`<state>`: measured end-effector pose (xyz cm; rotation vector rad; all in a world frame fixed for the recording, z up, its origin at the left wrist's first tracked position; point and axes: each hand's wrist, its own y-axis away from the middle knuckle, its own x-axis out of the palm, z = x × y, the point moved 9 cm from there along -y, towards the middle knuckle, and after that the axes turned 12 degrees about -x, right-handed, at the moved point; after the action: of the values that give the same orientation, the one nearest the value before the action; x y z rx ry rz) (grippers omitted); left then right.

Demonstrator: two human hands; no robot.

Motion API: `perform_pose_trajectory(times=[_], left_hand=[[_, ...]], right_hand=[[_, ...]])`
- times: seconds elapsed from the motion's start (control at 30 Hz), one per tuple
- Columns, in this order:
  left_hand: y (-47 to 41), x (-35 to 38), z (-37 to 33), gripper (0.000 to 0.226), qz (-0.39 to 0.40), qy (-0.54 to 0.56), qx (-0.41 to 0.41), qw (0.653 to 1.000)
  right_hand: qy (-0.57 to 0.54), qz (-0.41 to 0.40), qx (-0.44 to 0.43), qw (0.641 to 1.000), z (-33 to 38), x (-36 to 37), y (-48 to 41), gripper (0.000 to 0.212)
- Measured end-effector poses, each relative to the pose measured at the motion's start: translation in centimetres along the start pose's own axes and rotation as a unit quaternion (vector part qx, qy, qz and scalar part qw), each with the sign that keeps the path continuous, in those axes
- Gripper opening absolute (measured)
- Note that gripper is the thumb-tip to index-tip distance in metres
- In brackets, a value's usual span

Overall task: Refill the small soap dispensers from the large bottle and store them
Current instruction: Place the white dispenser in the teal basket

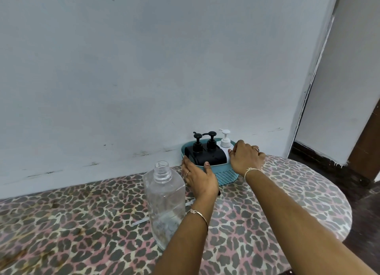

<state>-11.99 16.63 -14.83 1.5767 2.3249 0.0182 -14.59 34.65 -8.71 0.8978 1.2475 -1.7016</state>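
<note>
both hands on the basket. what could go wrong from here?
1. The capless clear plastic bottle stands upright close to the wrist of the left hand. Drawing that arm back could knock it over.
2. The two black pump dispensers and the white pump dispenser rise above the rim of the teal woven-pattern plastic basket, which the right hand also grips. Tilting it might topple them.

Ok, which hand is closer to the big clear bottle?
Left. The left hand holds the basket at the end right beside the bottle. The right hand holds the basket's other end, farther from the bottle.
</note>
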Motion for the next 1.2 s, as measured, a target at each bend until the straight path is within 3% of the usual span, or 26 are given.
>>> perform_pose_trajectory(times=[0.23, 0.43, 0.7, 0.9, 1.1, 1.2], left_hand=[[4.8, -0.8, -1.1, 0.071, 0.058, -0.036, 0.025, 0.997], [10.6, -2.2, 0.0, 0.065, 0.141, -0.007, 0.037, 0.989], [16.7, -6.7, 3.5, 0.046, 0.180, 0.056, 0.045, 0.981], [17.0, -14.1, 5.9, 0.017, 0.099, 0.106, 0.066, 0.987], [14.6, -20.2, 5.1, 0.014, -0.009, 0.160, 0.084, 0.983], [13.7, -21.7, 3.3, 0.030, -0.079, 0.126, 0.160, 0.976]], right_hand=[[-0.107, -0.003, 0.067, 0.992, -0.1, -1.1, 4.4, 0.041], [-0.147, 0.029, 0.079, 0.986, 0.2, -1.9, 10.0, 0.037], [-0.212, 0.075, 0.085, 0.971, 1.9, -2.0, 16.4, 0.034], [-0.314, 0.106, 0.060, 0.942, 4.4, -1.0, 18.0, 0.022], [-0.296, 0.135, 0.048, 0.944, 5.9, 1.0, 17.7, 0.030], [-0.272, 0.138, 0.034, 0.952, 6.2, 2.0, 17.3, 0.044]])
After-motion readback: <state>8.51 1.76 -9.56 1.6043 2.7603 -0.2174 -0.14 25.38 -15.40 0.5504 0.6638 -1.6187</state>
